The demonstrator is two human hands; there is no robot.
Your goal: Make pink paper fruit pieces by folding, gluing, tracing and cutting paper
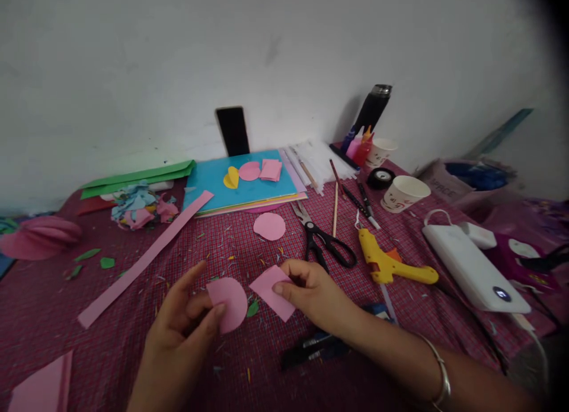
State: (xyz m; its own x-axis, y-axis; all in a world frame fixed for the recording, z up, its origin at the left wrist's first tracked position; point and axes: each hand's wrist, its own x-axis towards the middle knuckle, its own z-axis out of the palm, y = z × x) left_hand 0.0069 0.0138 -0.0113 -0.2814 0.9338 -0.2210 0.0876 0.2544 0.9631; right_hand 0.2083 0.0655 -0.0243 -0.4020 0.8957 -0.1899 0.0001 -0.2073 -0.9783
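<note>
My left hand [180,329] pinches a folded pink paper circle [231,302] between thumb and fingers, just above the red checked cloth [66,347]. To its right my right hand [311,293] grips a pink paper square [272,292] by its upper edge. The two pink pieces sit close together, a small gap between them. A silver bangle [440,376] is on my right wrist. Another pink circle [269,226] lies flat on the cloth farther back.
Black scissors [326,241] and a yellow glue gun [391,264] lie right of my hands. A long pink strip [142,261] runs to the left. Coloured sheets [242,181], paper scraps [137,207], pens [362,201], cups [403,192] and a white power bank [473,270] are around.
</note>
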